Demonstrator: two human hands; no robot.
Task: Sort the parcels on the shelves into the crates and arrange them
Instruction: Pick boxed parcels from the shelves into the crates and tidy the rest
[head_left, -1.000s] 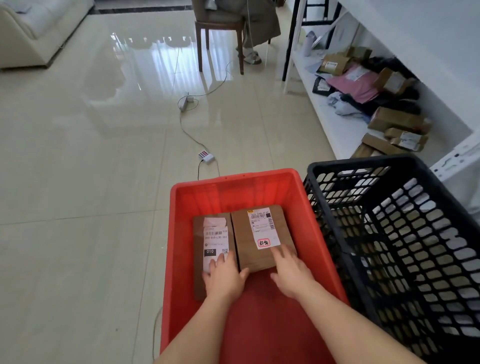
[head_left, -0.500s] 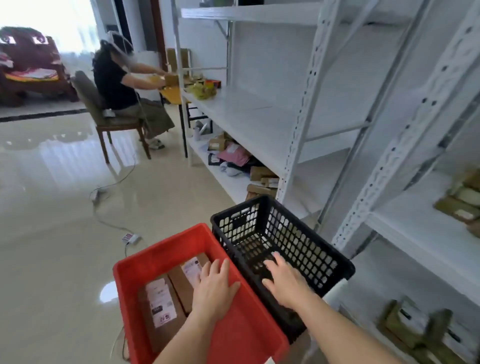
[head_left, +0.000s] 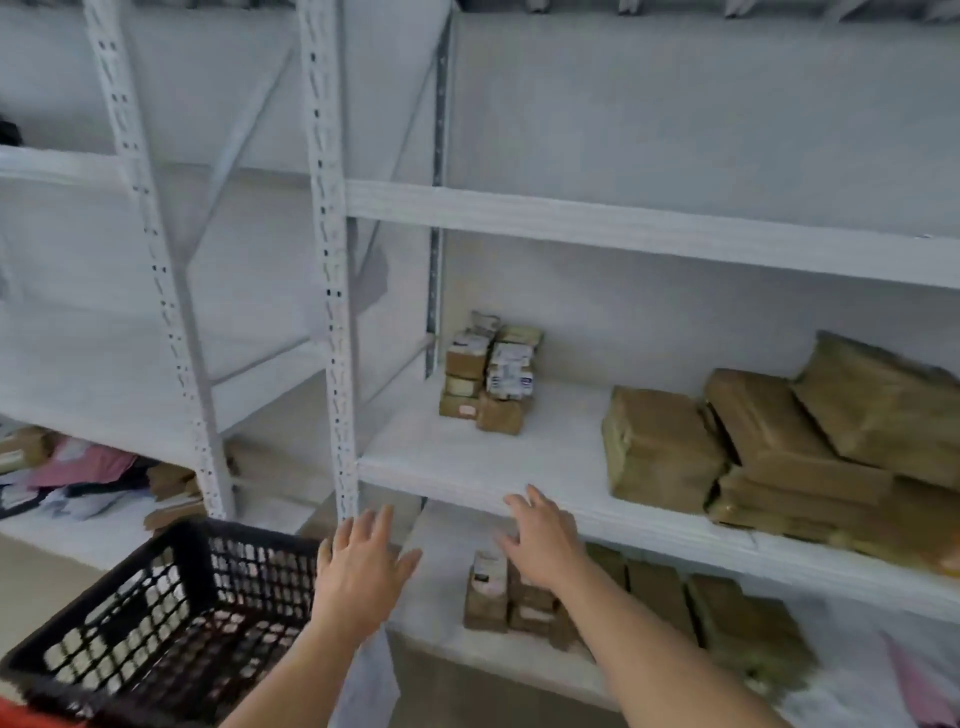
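Here the left hand (head_left: 358, 571) and the right hand (head_left: 540, 540) are both raised with fingers spread, and they hold nothing. The black crate (head_left: 156, 623) stands at the lower left. Under the right hand, small parcels (head_left: 488, 592) lie on the lower shelf (head_left: 436, 587). Farther, brown parcels (head_left: 660, 447) rest on the middle shelf (head_left: 519, 457).
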